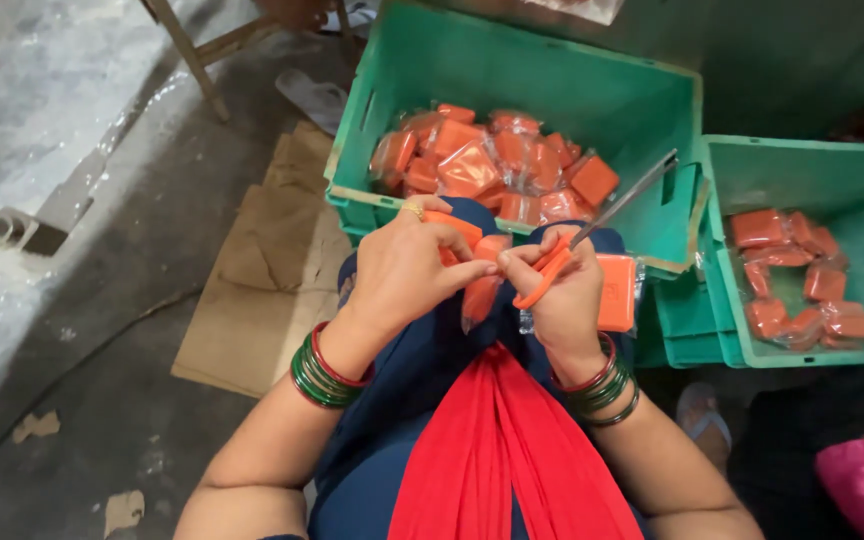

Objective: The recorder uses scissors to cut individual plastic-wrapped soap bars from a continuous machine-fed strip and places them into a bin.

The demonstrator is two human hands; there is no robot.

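Over a blue lap, the left hand (402,275) pinched a wrapped orange packet (480,290) while the right hand (562,295) gripped orange-handled scissors (592,235), with green crates (512,60) of similar packets just ahead.

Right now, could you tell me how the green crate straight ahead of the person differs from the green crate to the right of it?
The crate ahead holds a heaped pile of orange wrapped packets across its near side, while the right crate holds fewer orange packets, spread loosely with bare floor showing. The crate ahead sits higher and shows whole; the right crate is cut off by the picture's edge. Both are green plastic, open-topped and hold the same kind of packets.
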